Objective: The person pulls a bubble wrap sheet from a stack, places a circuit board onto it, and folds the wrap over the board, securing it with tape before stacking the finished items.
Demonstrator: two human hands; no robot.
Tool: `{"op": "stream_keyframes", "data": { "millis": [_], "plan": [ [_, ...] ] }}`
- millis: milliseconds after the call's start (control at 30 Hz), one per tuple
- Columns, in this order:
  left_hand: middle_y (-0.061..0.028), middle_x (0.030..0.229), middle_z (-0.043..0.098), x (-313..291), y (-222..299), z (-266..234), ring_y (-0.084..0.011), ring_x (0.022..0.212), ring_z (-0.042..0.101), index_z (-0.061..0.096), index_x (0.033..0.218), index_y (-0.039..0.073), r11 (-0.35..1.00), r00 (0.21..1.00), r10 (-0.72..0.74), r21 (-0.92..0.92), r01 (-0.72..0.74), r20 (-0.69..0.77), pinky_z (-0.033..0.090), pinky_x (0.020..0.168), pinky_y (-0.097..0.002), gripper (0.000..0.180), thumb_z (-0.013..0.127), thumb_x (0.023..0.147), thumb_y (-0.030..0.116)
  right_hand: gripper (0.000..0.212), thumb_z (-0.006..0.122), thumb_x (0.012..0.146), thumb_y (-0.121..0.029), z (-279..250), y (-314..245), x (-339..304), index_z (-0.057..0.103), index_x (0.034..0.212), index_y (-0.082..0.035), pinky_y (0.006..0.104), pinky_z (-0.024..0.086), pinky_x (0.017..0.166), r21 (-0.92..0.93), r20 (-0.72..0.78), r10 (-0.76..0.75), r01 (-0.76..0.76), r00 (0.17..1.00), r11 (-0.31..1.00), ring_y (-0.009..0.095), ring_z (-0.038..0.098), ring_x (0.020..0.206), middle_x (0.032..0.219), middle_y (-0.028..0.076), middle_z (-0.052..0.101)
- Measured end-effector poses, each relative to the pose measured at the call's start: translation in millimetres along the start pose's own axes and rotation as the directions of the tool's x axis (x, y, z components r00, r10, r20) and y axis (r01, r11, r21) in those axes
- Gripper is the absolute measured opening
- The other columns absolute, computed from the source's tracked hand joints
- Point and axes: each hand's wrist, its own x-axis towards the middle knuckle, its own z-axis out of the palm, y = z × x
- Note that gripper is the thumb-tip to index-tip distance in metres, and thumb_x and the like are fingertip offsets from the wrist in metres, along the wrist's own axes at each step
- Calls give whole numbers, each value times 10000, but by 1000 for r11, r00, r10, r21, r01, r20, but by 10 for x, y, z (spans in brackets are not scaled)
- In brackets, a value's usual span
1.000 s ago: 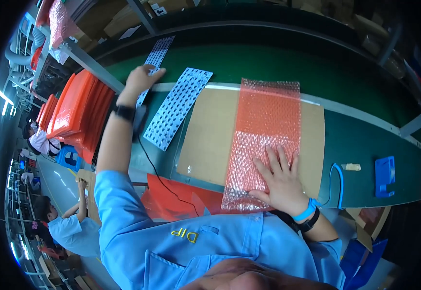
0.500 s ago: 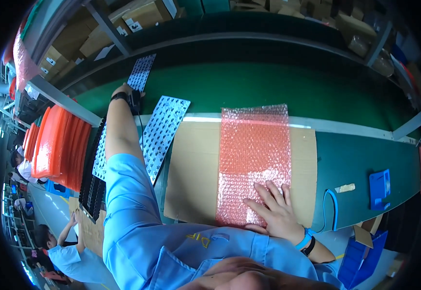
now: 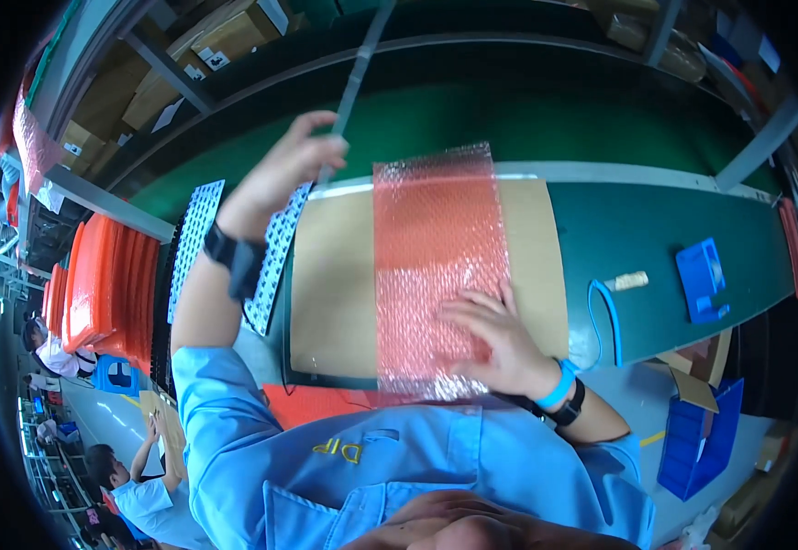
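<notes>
A thin circuit board panel [image 3: 355, 81] is held up almost edge-on over the green belt. My left hand [image 3: 303, 158] closes its fingers and thumb around the panel's near end, somewhat blurred. A pink bubble-wrap bag [image 3: 436, 247] lies flat on a brown cardboard sheet [image 3: 337, 284], its far end reaching past the sheet's edge. On the bag's near right part rests my right hand [image 3: 500, 344], fingers apart. Behind my left forearm lie two more white panels dotted with dark parts, a left panel [image 3: 194, 243] and a right panel [image 3: 282, 252], the latter partly hidden.
Red-orange bubble-wrap bags [image 3: 110, 284] stand stacked at the left. To the right lie a blue strap with a cord [image 3: 612, 321] and a blue holder [image 3: 700, 280]. A metal rail [image 3: 637, 186] borders the green belt [image 3: 564, 133]. A co-worker [image 3: 147, 500] is at lower left.
My left hand has lifted the panel off the green belt and brought it right, turning it edge-on. My right hand stays on the bag, its fingers shifted slightly. The whole view has shifted.
</notes>
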Motion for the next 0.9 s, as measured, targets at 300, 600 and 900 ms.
{"op": "stream_keyframes", "data": {
  "millis": [300, 600, 900],
  "plan": [
    [-308, 1312, 514, -956, 195, 1576, -422, 1179, 580, 391, 1430, 0, 787, 971, 1, 598, -149, 240, 508, 952, -448, 862, 765, 828, 490, 475, 664, 937, -211, 127, 140, -82, 522, 1332, 13, 396, 413, 1066, 896, -238, 287, 95, 928, 433, 238, 562, 1225, 1302, 122, 603],
    [-143, 1142, 687, 512, -454, 1039, -250, 1031, 683, 536, 1310, -30, 966, 972, -229, 139, 219, 55, 530, 931, -389, 506, 512, 1042, 398, 428, 667, 928, -70, 193, 180, -23, 527, 1324, 10, 354, 495, 966, 936, -224, 368, 93, 903, 341, 185, 606, 1134, 1241, 84, 636],
    [-146, 1315, 622, -680, 552, 1454, -219, 1171, 626, 504, 1369, -3, 779, 957, 144, -625, 47, 251, 487, 1038, -389, 487, 327, 1103, 364, 488, 706, 917, -92, -180, -176, -157, 517, 1357, -4, 367, 486, 997, 874, -149, 20, 122, 989, 471, 195, 597, 1172, 1276, 83, 630]
  ]
}}
